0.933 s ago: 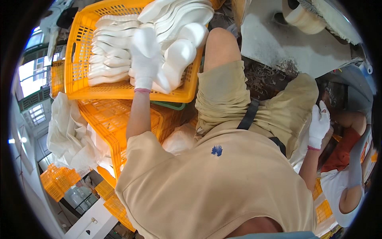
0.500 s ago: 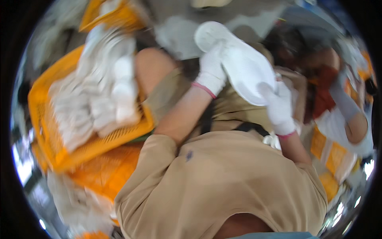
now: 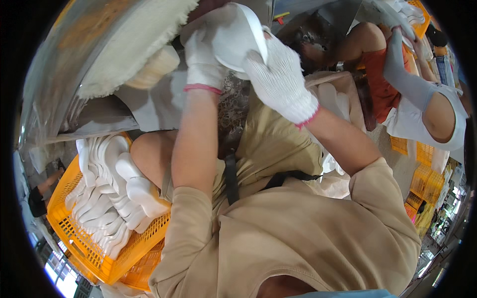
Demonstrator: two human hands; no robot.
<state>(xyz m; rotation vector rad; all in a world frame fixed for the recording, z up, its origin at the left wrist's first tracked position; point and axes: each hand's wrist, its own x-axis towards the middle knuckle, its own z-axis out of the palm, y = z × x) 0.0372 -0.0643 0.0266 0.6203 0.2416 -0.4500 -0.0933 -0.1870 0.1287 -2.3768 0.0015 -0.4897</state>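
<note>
Left grip [image 3: 203, 64] and right grip [image 3: 278, 77], both gloved, hold one white shoe sole [image 3: 236, 37] between them at the top of my feed. Far left and lower, I see an orange crate [image 3: 134, 256] stacked with more white soles [image 3: 102, 206]. Above it, a fleecy cream roller [image 3: 134, 49] slants toward the held sole's left end; they look close, but I can't tell whether they touch. On that side my left fingers are partly hidden; on the other, my right thumb presses the near face by the edge. Farther right, a pink-lined bin [image 3: 357, 94] carries further soles [image 3: 330, 99], then comes a co-worker's grey sleeve [image 3: 405, 79]. I judge the step in hand as steadying this sole beside the roller; the next move would call for an even two-handed hold, fingertips clear of the fleece.
</note>
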